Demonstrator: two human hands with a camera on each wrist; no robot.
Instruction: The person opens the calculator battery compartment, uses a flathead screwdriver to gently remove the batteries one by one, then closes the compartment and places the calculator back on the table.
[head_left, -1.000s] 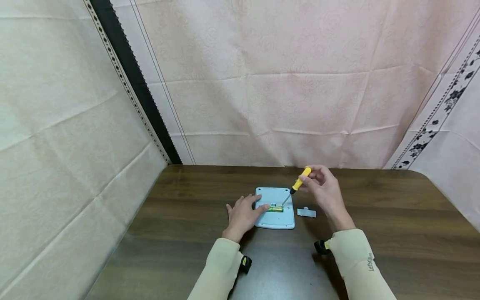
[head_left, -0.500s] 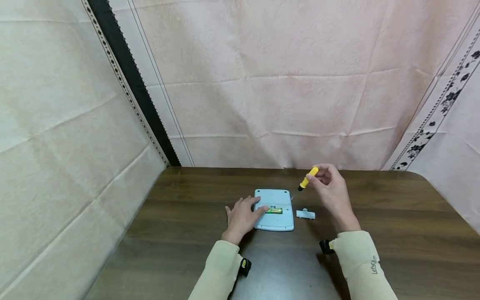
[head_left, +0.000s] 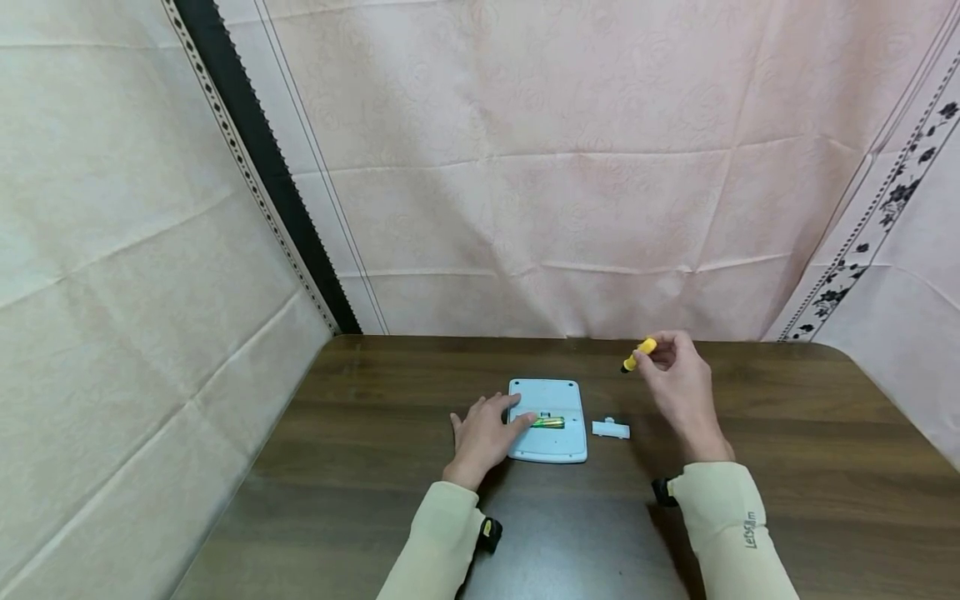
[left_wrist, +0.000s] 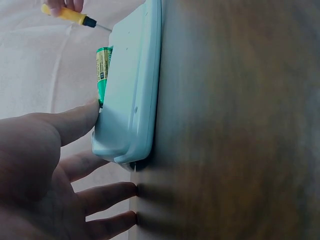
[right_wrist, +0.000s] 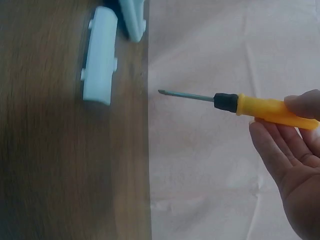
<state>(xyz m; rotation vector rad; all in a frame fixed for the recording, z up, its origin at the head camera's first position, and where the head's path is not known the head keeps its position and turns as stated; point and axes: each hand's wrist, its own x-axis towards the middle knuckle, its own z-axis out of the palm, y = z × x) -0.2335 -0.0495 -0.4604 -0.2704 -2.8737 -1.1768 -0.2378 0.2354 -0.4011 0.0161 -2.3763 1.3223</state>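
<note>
A light-blue flat device (head_left: 562, 446), its kind unclear, lies back side up with its battery slot uncovered. One end of a green and gold battery (left_wrist: 103, 70) sticks up out of the slot. My left hand (head_left: 483, 435) rests on the device's left side with fingers spread, the thumb on the face by the battery's near end. To the right, above the table, my right hand (head_left: 678, 392) holds a screwdriver (right_wrist: 260, 107) by its yellow handle between thumb and fingers. Its thin metal shaft points away from the hand, its tip touching nothing.
A small light-blue battery cover (head_left: 611, 428) with tabs lies on the brown wooden table (head_left: 360, 500), just right of the device. Light cloth (head_left: 570, 208) hangs behind the table's far edge and along the sides.
My right hand has drawn the screwdriver away from the battery slot, moving right. The left hand and the device have stayed in place.
</note>
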